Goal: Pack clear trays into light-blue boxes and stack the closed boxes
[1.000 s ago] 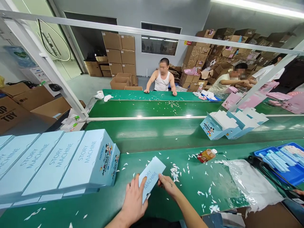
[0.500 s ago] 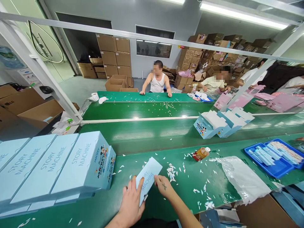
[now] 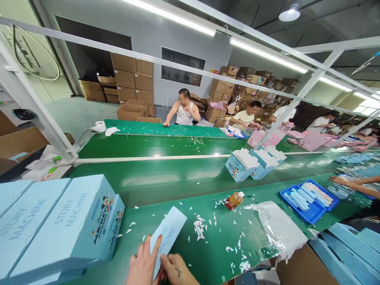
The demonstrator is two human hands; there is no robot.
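1. My left hand (image 3: 144, 264) sits at the near edge of the green table (image 3: 213, 253). Its fingers are stretched flat up the face of a light-blue card (image 3: 168, 234) printed "STORY MACHINE", and it grasps the card from the left.
2. My right hand (image 3: 175, 272) is just beside it and touching it. It is curled and closed on the card's lower end, and the frame edge partly cuts it off.
3. The card is tilted, with its top end leaning away towards the far right. It is raised over the table by the near edge, a little left of the middle.
4. Just left of my hands, along the near left edge, is a row of light-blue boxes (image 3: 68, 225) with the same lettering and cartoon prints on their ends.
5. White paper scraps (image 3: 198, 228) lie scattered on the table just right of the card.
6. Further right, a small bottle (image 3: 234, 200) lies on its side, next to a crumpled clear plastic sheet (image 3: 279, 227) that hangs over the near edge.
7. A blue tray (image 3: 310, 211) holding pale strips sits towards the right end. A co-worker's hand (image 3: 341, 181) reaches in beside it.
8. Open blue boxes (image 3: 252, 164) stand on the green belt beyond the table.
9. A person in a white vest (image 3: 184, 113) leans on the far edge of the line.
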